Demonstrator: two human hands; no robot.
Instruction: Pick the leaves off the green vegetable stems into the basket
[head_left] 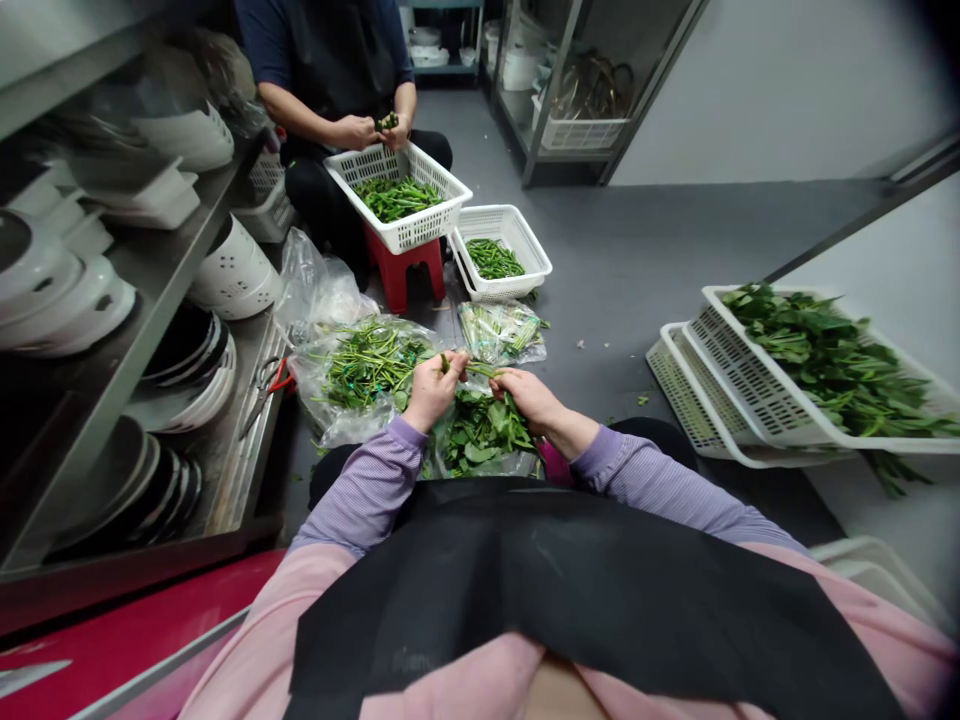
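Between my two hands a green leafy-vegetable stem (480, 369) stretches roughly level. My left hand (433, 388) pinches its left end, and my right hand (529, 400) grips it at the right, fingers closed. Right below lies a heap of leafy greens (480, 432) on clear plastic, partly covered by my hands and sleeves. Just beyond my left hand, cut green stems (367, 365) with some blue-green ties rest on an opened plastic bag (311, 375). Past my hands is a clear bag of pale green stems (501, 332).
A co-worker (330, 70) handles green pods over a white basket (457, 200) on a red stool (405, 275). Another white basket (536, 262) holds green pods. Stacked baskets (705, 400) with leafy greens stand right. Red-handled scissors (262, 390) lie on the left shelf, near dishes.
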